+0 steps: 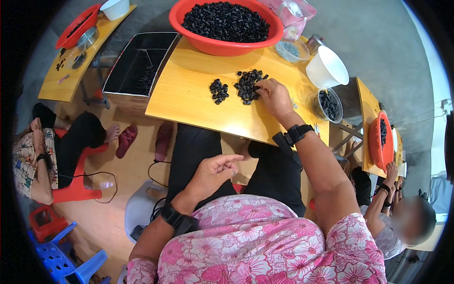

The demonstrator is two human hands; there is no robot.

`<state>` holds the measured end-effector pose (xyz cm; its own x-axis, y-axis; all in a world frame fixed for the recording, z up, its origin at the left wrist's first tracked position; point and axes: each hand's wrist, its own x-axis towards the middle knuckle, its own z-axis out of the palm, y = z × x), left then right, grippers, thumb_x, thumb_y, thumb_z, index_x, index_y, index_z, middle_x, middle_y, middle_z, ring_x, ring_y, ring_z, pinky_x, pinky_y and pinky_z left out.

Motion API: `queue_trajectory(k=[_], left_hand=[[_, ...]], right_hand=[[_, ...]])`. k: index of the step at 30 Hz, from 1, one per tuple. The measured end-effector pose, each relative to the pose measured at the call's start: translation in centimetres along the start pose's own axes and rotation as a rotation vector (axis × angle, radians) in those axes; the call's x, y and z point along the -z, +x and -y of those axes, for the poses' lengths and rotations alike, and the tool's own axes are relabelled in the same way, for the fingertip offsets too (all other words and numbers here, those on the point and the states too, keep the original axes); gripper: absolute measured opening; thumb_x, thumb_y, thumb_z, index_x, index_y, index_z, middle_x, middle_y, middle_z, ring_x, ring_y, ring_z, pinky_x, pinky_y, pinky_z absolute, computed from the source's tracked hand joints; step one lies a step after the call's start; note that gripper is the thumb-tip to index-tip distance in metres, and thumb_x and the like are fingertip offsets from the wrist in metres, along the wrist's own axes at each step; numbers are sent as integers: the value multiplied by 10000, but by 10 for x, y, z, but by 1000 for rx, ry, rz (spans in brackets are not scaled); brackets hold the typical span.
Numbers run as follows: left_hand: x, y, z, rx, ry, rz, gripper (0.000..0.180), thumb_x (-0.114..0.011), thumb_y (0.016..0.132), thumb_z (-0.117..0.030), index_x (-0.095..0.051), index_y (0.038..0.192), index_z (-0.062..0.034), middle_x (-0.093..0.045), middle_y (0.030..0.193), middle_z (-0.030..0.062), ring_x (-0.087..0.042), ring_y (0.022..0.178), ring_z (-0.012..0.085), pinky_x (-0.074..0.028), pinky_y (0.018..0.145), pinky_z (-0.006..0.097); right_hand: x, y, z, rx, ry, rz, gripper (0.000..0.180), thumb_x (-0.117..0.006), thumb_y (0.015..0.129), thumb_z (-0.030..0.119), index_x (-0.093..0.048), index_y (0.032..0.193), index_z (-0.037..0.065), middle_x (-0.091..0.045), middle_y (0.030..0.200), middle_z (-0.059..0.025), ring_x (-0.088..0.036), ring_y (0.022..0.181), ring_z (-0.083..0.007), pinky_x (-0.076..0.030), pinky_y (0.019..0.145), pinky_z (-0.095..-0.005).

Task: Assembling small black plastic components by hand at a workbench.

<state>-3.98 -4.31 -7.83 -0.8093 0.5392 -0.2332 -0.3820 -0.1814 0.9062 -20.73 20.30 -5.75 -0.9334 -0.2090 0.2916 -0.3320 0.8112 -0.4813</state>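
A large round red plastic basin (226, 28) is sitting at the far edge of the yellow wooden tabletop (189, 94), well beyond the fingertips, and it is brimming with small, dull black pieces. Out to the right of the right hand (274, 97), a clear round tub (328, 105) is holding more of the same black pieces, and a white plastic cup (326, 68) is lying tipped just behind it. A shallow clear dish (291, 49) of greyish bits is sitting beside the basin, near a pink-trimmed clear bag (293, 12). Left of the tabletop a dark rectangular metal bin (139, 64) is standing with a few black pieces at its bottom.

The right hand is resting palm-down on the tabletop, its fingers (263, 86) curled and pressing into the right edge of the larger heap of black pieces (248, 85); whether anything is pinched between them cannot be told. A smaller heap (218, 91) is lying a little apart, to the left of those fingers. The pieces are looking lumpy, matte and irregular.

The left hand (213, 173) is hovering over the lap, near the body and well apart from both heaps, its fingers loosely curled inward with the thumb meeting the fingertips; what they are holding, if anything, is too small to tell. Both wrists are wearing black bands.
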Motion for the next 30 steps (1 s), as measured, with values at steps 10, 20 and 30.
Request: queue_trajectory(k=[10, 20, 30], left_hand=[[-4, -5, -1, -82, -20, -55, 308, -549, 934, -74, -582, 1229, 7, -644, 1042, 1, -571, 894, 53, -471, 812, 220], [-31, -12, -24, -225, -146, -48, 307, -577, 966, -208, -583, 1194, -4, -625, 1009, 29, -600, 868, 95, -512, 827, 265], [-49, -32, -34, -268, -249, 25, 196, -607, 931, -87, -615, 1117, -29, -624, 975, 12, -586, 819, 75, -504, 768, 223]], right_hand=[[32, -59, 50, -295, 711, 102, 138, -647, 868, 49, -672, 991, -7, -628, 800, 2, -529, 616, -49, -451, 567, -213], [60, -123, 118, -53, 810, 283, 169, -647, 844, -22, -705, 980, 60, -590, 853, -8, -598, 653, -77, -495, 477, -205], [78, -153, 139, 69, 775, 168, 234, -712, 775, 13, -712, 999, 81, -620, 847, -20, -584, 802, -108, -464, 722, -242]])
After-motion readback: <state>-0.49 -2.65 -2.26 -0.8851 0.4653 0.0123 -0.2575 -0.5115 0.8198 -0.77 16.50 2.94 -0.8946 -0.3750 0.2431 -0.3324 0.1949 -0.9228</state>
